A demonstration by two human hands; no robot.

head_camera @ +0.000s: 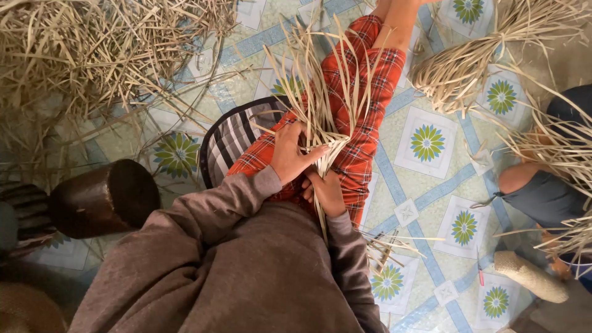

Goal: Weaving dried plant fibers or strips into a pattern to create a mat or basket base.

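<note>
- Nearest to me, my grey sleeves run down to both hands over my lap; my left hand [291, 157] is closed over the gathered base of a bundle of dried palm strips [320, 92], thumb and fingers pinched across the crossing strips; my right hand [325, 192] sits just under it, fingers curled round the same bundle from below.
- The strips lie on my red checked leg [364, 117] and fan upward and apart from the pinch point; I judge this the start of a plait or weave, with the first crossings held flat.
- The next move would call for keeping the left pinch firm while one loose strip is picked out and folded across; a slack hold could let the crossings spring open.
- Beside my left arm stands a dark round wooden block [102, 197]; a striped cloth [231, 139] lies by my knee.
- Farther off on the patterned floor [425, 185], a loose heap of strips [92, 49] and a tied sheaf [468, 61]; another person's knee [536, 191] at right.
</note>
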